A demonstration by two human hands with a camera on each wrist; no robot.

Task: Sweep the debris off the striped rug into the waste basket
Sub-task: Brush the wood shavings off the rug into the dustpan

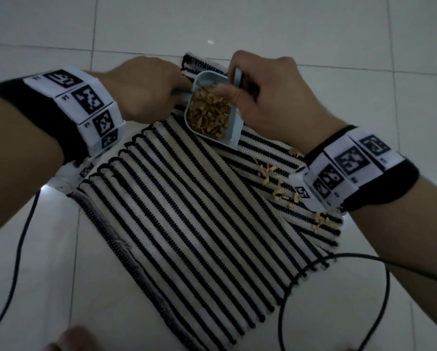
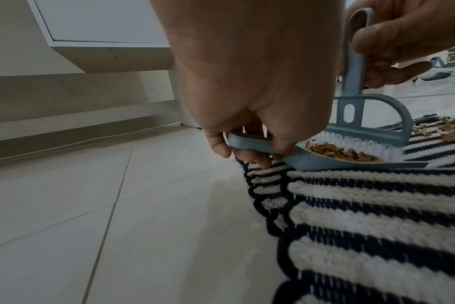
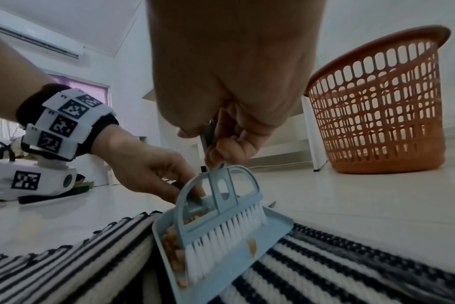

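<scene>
- Pale floor tiles (image 1: 263, 26) lie under a striped rug (image 1: 187, 211); a white cabinet (image 2: 104, 26) stands behind.
- Wristbands (image 1: 85, 107) carry black-and-white square codes; their small lettering is too blurred to read.
- Left hand (image 1: 146, 89) curls round the handle of a blue dustpan (image 1: 233, 133), which rests on the rug's far end, full of brown debris (image 1: 209, 115).
- Right hand (image 1: 268, 97) grips a blue brush (image 3: 221, 216), its white bristles inside the pan.
- More debris lies on the rug under the right wrist.
- An orange basket (image 3: 377, 115) stands on the tiles beyond the rug.
- Black cables (image 1: 339, 259) cross the rug's near corner.
</scene>
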